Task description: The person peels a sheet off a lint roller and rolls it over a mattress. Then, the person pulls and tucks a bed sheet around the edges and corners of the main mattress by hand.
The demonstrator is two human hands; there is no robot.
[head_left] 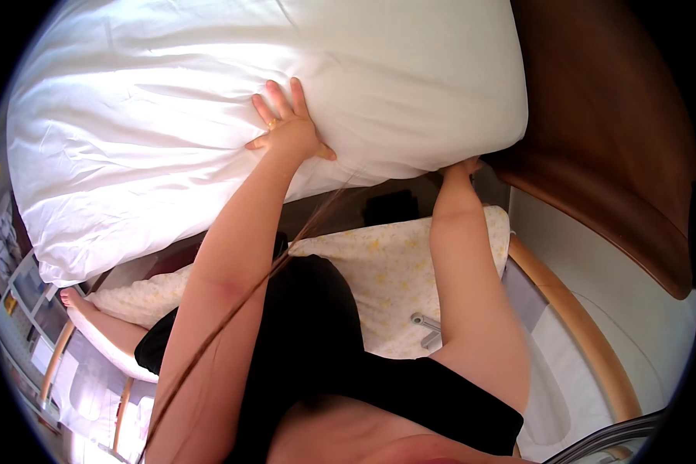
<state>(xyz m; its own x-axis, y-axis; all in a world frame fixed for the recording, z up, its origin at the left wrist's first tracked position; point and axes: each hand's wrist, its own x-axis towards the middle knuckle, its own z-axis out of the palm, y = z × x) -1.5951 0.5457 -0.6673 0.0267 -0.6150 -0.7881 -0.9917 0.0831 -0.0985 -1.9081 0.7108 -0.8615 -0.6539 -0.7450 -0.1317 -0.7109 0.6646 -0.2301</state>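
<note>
My left hand lies with fingers spread on top of a white sheet-covered mattress. It wears a ring, and the sheet is creased around the fingers. My right hand is at the lower edge of the mattress, near its right corner. Its fingers are mostly hidden beneath that edge, so I cannot tell how they are bent. Below the mattress a dark gap shows, with a black object in it.
A brown headboard-like panel stands at the right. Beneath my arms are a pale yellow-patterned cloth, a grey bracket-like piece and a curved wooden rail with pale mesh. A bare foot shows at the left.
</note>
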